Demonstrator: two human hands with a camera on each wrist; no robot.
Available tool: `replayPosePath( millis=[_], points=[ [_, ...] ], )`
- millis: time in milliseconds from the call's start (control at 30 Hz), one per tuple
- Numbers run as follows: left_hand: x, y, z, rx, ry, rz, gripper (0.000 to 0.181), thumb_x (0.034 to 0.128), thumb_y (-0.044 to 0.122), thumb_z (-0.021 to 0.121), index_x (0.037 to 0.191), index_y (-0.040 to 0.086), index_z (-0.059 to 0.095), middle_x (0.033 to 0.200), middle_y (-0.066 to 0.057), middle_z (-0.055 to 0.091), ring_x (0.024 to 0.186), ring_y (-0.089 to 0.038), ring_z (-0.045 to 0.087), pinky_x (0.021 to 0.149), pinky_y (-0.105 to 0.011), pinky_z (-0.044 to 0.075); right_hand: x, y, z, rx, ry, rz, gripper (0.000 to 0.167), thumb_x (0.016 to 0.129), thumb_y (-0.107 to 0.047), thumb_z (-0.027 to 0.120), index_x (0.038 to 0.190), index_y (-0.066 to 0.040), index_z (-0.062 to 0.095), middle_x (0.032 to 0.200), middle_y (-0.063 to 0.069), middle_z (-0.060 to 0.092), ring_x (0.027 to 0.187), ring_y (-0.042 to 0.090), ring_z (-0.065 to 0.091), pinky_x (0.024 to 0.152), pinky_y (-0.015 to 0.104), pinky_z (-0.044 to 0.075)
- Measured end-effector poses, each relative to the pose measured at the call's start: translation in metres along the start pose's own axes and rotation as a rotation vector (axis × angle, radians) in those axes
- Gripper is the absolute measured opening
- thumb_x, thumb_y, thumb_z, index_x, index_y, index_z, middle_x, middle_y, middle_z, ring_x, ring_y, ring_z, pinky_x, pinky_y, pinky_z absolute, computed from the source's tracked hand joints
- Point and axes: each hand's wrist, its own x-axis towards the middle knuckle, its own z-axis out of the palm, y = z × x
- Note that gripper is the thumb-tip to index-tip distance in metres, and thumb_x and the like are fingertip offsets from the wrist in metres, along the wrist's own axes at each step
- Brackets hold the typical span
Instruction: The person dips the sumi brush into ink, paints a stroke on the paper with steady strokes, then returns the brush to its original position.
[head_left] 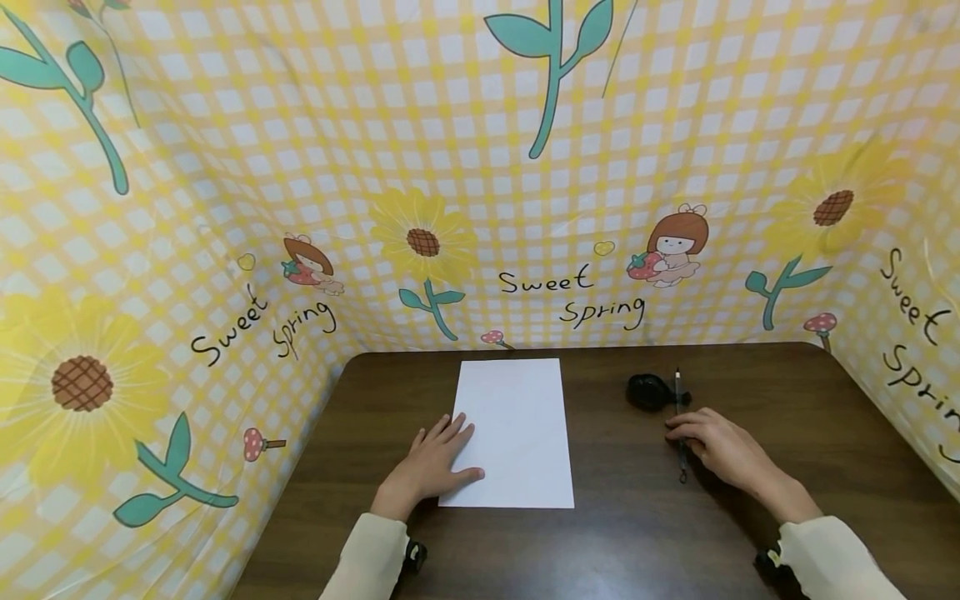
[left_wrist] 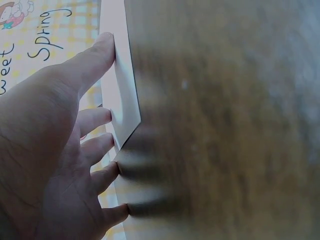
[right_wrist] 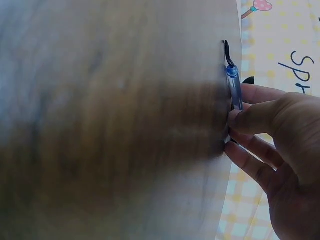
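Observation:
On the table, a white sheet of paper [head_left: 517, 433] lies flat. My left hand [head_left: 431, 467] rests on its left edge with spread fingers, and the thumb lies over the lower left part. Over to the right, my right hand [head_left: 723, 446] pinches a slim writing brush [head_left: 678, 387] between thumb and fingers. The brush has a pale tip facing away and a black cord loop at its near end. In the right wrist view, its bluish end [right_wrist: 233, 82] shows beyond the thumb. Next to the brush is a glossy black rounded object [head_left: 647, 392] with a narrow neck, which the brush crosses.
The dark brown wooden table [head_left: 600, 550] has its far edge against a yellow checked cloth [head_left: 525, 192] printed with flowers and lettering. More of this cloth hangs at the left and right sides. Pale sleeves and dark wrist bands cover both wrists.

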Motion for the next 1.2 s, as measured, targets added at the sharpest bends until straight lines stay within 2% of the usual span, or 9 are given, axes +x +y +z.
replayPosePath(
  millis=[433, 667, 900, 1067, 1200],
  points=[
    [0.0011, -0.0005, 0.0008, 0.004, 0.008, 0.005, 0.087, 0.0982, 0.063, 0.067, 0.166, 0.014, 0.041, 0.177, -0.011, 0.029, 0.164, -0.042, 0.022, 0.125, -0.074, 0.021, 0.0020, 0.0022, 0.0004, -0.007, 0.033, -0.052, 0.029, 0.083, 0.009, 0.083, 0.104, -0.012, 0.083, 0.123, 0.009, 0.077, 0.110, 0.032, 0.071, 0.086, 0.047, 0.062],
    [0.0012, -0.0006, 0.0010, 0.009, 0.001, 0.000, 0.087, 0.0988, 0.063, 0.066, 0.166, 0.015, 0.040, 0.177, -0.010, 0.028, 0.164, -0.041, 0.022, 0.126, -0.074, 0.021, 0.0036, 0.0022, -0.0008, -0.001, 0.008, -0.025, 0.027, 0.085, 0.008, 0.082, 0.102, -0.013, 0.082, 0.122, 0.008, 0.077, 0.110, 0.032, 0.072, 0.088, 0.048, 0.061],
    [0.0008, -0.0013, 0.0018, 0.004, -0.002, -0.004, 0.087, 0.0987, 0.064, 0.065, 0.166, 0.016, 0.040, 0.177, -0.009, 0.027, 0.165, -0.041, 0.021, 0.126, -0.073, 0.021, 0.0034, 0.0013, -0.0015, 0.012, 0.016, -0.018, 0.028, 0.084, 0.009, 0.082, 0.100, -0.013, 0.081, 0.122, 0.009, 0.077, 0.111, 0.033, 0.071, 0.088, 0.048, 0.062],
    [0.0006, -0.0013, 0.0011, 0.007, -0.004, -0.004, 0.087, 0.0985, 0.064, 0.065, 0.166, 0.015, 0.040, 0.177, -0.010, 0.028, 0.165, -0.041, 0.022, 0.126, -0.073, 0.021, 0.0034, 0.0006, -0.0017, 0.009, 0.051, -0.041, 0.029, 0.083, 0.009, 0.083, 0.099, -0.015, 0.080, 0.121, 0.007, 0.077, 0.109, 0.032, 0.072, 0.087, 0.048, 0.062],
    [0.0004, -0.0009, 0.0001, 0.022, -0.007, -0.001, 0.088, 0.0987, 0.065, 0.064, 0.167, 0.016, 0.039, 0.177, -0.009, 0.027, 0.165, -0.041, 0.022, 0.126, -0.073, 0.022, 0.0028, 0.0014, -0.0018, 0.005, 0.121, -0.076, 0.034, 0.079, 0.011, 0.086, 0.098, -0.016, 0.079, 0.118, 0.005, 0.077, 0.105, 0.029, 0.073, 0.083, 0.046, 0.063]
  ],
)
